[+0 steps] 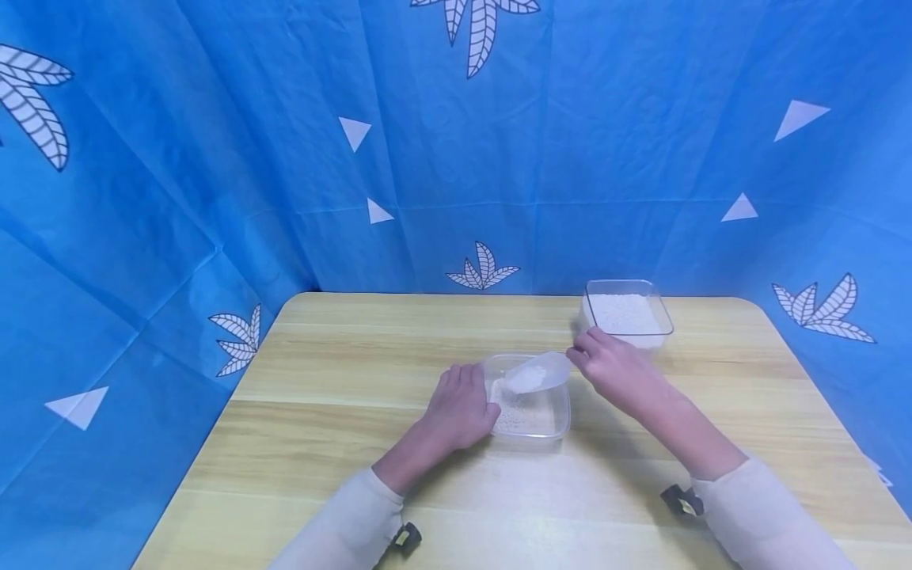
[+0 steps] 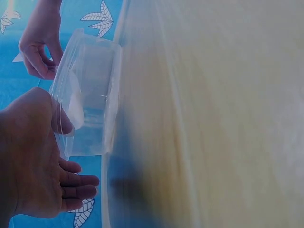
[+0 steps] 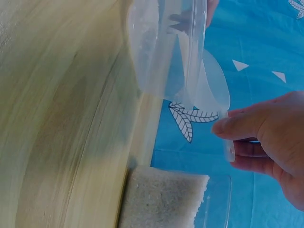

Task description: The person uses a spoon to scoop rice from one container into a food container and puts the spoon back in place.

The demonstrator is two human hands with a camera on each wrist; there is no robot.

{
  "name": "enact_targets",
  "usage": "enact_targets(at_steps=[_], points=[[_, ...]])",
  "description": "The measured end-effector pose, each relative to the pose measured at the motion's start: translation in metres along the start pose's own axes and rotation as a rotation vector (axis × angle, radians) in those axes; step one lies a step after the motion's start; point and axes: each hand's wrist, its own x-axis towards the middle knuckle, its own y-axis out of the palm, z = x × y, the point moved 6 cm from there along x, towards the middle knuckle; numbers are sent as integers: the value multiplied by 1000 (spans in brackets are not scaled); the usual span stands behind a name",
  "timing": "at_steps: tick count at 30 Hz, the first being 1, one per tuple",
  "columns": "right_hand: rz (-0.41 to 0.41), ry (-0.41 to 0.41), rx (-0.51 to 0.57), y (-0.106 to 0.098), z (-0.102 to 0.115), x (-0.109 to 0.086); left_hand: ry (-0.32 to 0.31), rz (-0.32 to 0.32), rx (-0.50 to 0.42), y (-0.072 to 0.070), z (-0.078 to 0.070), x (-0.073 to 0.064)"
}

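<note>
A clear plastic container (image 1: pixel 563 423) stands on the table with a layer of white grains, which look like rice, on its bottom. My left hand (image 1: pixel 461 405) holds its left rim, the thumb over the edge and the fingers along the outside wall. By its short handle, my right hand (image 3: pixel 268 137) pinches a translucent plastic scoop (image 3: pixel 216 85) between thumb and fingers. The scoop (image 1: pixel 547 370) tilts down to the left over the container, with white grains at its lower end. Behind the right hand is a clear square box (image 3: pixel 161 197), filled well up with rice.
The wooden table (image 1: pixel 321 443) has a blue curtain (image 1: pixel 442 158) with leaf prints hanging along its back and sides. The rice box stands near the table's back edge, on the right. Dark straps sit at both sleeves.
</note>
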Motion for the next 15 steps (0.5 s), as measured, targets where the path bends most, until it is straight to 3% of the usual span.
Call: enact_targets(at_steps=[15], points=[[-86, -92, -96, -3, 10, 3, 3, -5, -17, 0, 1, 0]])
